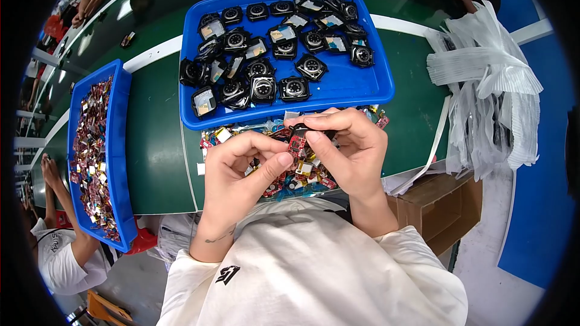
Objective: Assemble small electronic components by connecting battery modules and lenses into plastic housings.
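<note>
So, green tabletop (158, 145), and it's pretty packed.
Big blue tray (353, 87) at the back has a bunch of watch cases (263, 88), the narrower tray (121, 127) off left is loaded with small parts (92, 151), plus there's a loose heap (305, 169) in front. Just over that heap, the right hand (356, 148) has its fingers pinching a black case (300, 127), while the left hand (235, 166) pinches the edge of a red board (297, 143) right at it.

Bright, even light is washing over the shirt (338, 265), pale glare is streaking the glossy belt (154, 24), and the fisheye is bowing straight edges toward a black rim.
</note>
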The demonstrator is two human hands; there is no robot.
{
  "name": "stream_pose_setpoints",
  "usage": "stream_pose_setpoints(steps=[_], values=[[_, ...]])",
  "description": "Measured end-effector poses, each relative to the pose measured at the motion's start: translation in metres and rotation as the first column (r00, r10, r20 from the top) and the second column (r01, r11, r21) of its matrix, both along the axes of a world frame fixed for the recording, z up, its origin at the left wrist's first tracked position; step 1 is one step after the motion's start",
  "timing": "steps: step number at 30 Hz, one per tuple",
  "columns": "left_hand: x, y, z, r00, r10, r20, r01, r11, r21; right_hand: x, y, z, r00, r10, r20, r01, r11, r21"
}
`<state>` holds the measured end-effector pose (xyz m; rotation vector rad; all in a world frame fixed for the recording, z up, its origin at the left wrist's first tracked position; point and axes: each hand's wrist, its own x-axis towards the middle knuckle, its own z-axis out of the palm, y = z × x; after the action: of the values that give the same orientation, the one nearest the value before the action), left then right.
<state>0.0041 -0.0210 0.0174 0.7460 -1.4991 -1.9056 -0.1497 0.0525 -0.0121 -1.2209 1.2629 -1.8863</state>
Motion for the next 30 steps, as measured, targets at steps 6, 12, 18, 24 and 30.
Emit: stream_pose_setpoints(steps=[6, 12, 18, 24, 30], values=[[0.0, 0.002, -0.007, 1.0, 0.007, -0.024, -0.007, 1.0, 0.017, 0.001, 0.003, 0.005, 0.999, 0.014, 0.031, -0.016, 0.999, 0.046], [0.0, 0.005, -0.005, 0.998, 0.044, 0.039, -0.036, 0.983, -0.18, -0.001, 0.005, 0.005, 0.985, 0.048, 0.164, -0.046, 0.999, -0.015], [-0.001, 0.001, -0.009, 0.99, 0.094, 0.108, -0.042, 0.911, -0.411, -0.005, 0.006, 0.0, 0.966, -0.095, -0.239, 0.089, 0.995, -0.035], [-0.003, 0.004, -0.008, 0.993, 0.084, 0.088, -0.074, 0.992, -0.105, 0.0, 0.009, 0.009, 0.965, -0.047, -0.256, 0.068, 0.995, 0.071], [-0.005, 0.003, -0.012, 0.986, 0.13, 0.1, -0.117, 0.984, -0.131, -0.001, 0.007, 0.006, 0.992, -0.03, -0.12, 0.039, 0.996, 0.074]])
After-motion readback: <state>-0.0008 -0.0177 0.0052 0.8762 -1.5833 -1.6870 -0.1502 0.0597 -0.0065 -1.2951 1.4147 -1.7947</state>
